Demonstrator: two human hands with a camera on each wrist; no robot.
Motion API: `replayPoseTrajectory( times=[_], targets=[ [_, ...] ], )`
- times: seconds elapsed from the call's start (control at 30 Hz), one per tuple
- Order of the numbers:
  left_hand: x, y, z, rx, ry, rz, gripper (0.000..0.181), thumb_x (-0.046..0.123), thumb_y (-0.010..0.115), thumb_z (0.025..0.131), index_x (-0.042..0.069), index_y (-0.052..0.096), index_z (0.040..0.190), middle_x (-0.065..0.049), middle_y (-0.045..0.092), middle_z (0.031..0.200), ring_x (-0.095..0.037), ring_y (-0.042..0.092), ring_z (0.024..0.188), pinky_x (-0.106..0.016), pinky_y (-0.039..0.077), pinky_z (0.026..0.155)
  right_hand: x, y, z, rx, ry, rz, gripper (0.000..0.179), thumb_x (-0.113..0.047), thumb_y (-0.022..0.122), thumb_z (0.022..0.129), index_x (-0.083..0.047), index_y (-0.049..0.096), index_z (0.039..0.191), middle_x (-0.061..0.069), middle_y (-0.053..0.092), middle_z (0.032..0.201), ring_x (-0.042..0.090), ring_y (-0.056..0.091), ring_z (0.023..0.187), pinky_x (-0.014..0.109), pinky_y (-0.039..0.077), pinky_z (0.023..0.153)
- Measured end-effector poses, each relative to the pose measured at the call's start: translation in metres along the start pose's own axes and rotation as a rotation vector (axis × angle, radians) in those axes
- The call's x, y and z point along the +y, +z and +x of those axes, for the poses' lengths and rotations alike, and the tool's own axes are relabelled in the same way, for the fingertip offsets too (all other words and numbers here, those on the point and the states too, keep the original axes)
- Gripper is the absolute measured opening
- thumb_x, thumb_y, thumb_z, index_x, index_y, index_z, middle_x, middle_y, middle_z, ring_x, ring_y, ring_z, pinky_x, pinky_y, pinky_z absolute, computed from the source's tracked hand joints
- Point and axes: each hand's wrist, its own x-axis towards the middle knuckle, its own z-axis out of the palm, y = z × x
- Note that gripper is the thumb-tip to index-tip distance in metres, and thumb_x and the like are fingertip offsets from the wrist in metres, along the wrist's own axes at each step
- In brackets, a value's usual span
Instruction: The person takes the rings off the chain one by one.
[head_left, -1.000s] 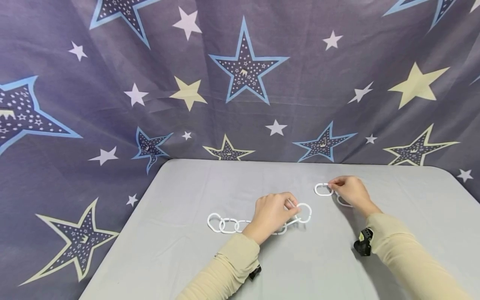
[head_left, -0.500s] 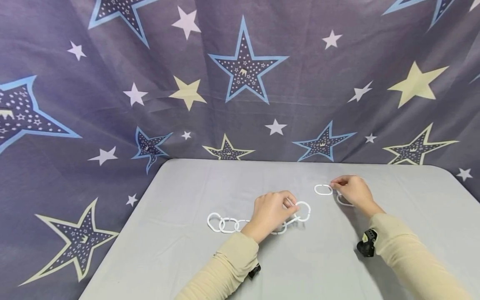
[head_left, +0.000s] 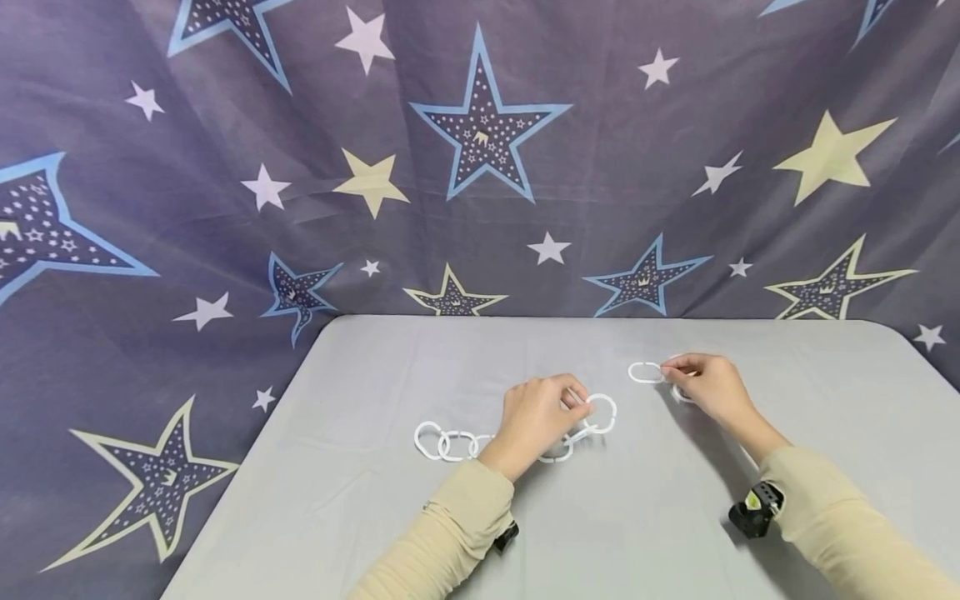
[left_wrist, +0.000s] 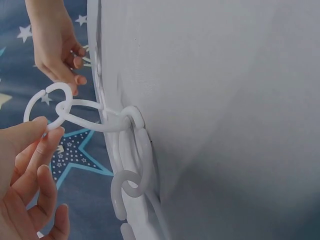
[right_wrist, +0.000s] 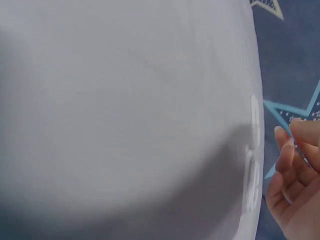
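My left hand [head_left: 532, 421] pinches the end link [left_wrist: 64, 87] of a white plastic chain [head_left: 418, 440] between thumb and index finger. This link is held up off the table, and the one hooked to it slants down. The rest of the chain runs left along the table, partly hidden behind the hand and forearm. My right hand [head_left: 708, 387] hovers over loose white links at the back right. One oval link [head_left: 630, 372] lies beside its fingertips, and another link [head_left: 677, 397] shows partly beneath the hand. In the right wrist view, its thumb and fingers are apart, with nothing between them.
A light grey cloth covers the table [head_left: 360, 375]. Behind and to the left hangs a purple-grey curtain [head_left: 600, 167] printed with stars, meeting the table's back edge. Black wrist cameras [head_left: 753, 510] sit below the beige sleeves [head_left: 832, 517].
The right hand shifts slightly right and away from the oval link, its forearm swinging right. The left hand moves a little left with the end link. The head view tilts slightly down.
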Motion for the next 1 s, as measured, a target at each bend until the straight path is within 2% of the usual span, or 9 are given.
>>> replayPoseTrajectory(
  times=[0.13,0.3,0.43,0.63,0.8,1.0],
  targets=[
    [-0.001,-0.001,0.001,-0.001,-0.016,-0.014,0.009,0.039,0.074,0.087,0.033,0.072,0.093,0.026,0.069,0.081,0.003,0.061,0.073,-0.025,0.044,0.070,-0.007,-0.002,-0.007,-0.015,0.007,0.040,0.022,-0.010,0.066,0.094,0.009,0.071,0.103,0.015,0.071,0.082,0.010,0.057,0.060,0.022,0.045,0.052],
    [-0.003,0.000,-0.001,0.002,-0.027,-0.026,0.009,0.039,0.075,0.087,0.032,0.072,0.092,0.026,0.069,0.081,0.002,0.062,0.075,-0.027,0.045,0.072,-0.015,-0.001,-0.018,-0.033,0.013,0.066,0.022,-0.011,0.067,0.093,0.007,0.071,0.105,0.017,0.072,0.091,0.013,0.056,0.057,0.025,0.045,0.051],
    [-0.004,0.001,-0.002,0.011,-0.025,-0.032,0.009,0.038,0.075,0.087,0.031,0.072,0.091,0.024,0.070,0.082,0.001,0.063,0.076,-0.027,0.046,0.072,-0.022,0.002,-0.027,-0.056,0.020,0.097,0.024,-0.013,0.067,0.093,0.006,0.071,0.107,0.017,0.072,0.087,0.017,0.056,0.053,0.027,0.045,0.049],
    [-0.005,0.003,-0.001,0.013,-0.043,-0.039,0.009,0.037,0.076,0.086,0.031,0.071,0.091,0.024,0.070,0.081,0.002,0.061,0.073,-0.026,0.045,0.072,-0.033,0.011,-0.043,-0.098,0.034,0.156,0.025,-0.015,0.069,0.093,0.005,0.072,0.107,0.013,0.073,0.085,0.018,0.059,0.056,0.028,0.047,0.052],
    [-0.006,0.004,-0.001,0.012,-0.058,-0.040,0.009,0.037,0.077,0.086,0.030,0.071,0.089,0.023,0.070,0.081,0.003,0.061,0.072,-0.027,0.046,0.071,-0.040,0.021,-0.055,-0.148,0.041,0.230,0.025,-0.013,0.071,0.092,0.007,0.070,0.107,0.014,0.073,0.082,0.020,0.057,0.050,0.031,0.047,0.047],
    [-0.008,0.004,-0.002,0.004,-0.079,-0.048,0.010,0.037,0.077,0.085,0.030,0.071,0.089,0.023,0.070,0.081,0.003,0.061,0.073,-0.028,0.046,0.071,-0.048,0.032,-0.062,-0.187,0.045,0.287,0.025,-0.013,0.071,0.091,0.007,0.070,0.106,0.014,0.072,0.082,0.020,0.057,0.050,0.030,0.047,0.048]
  ],
)
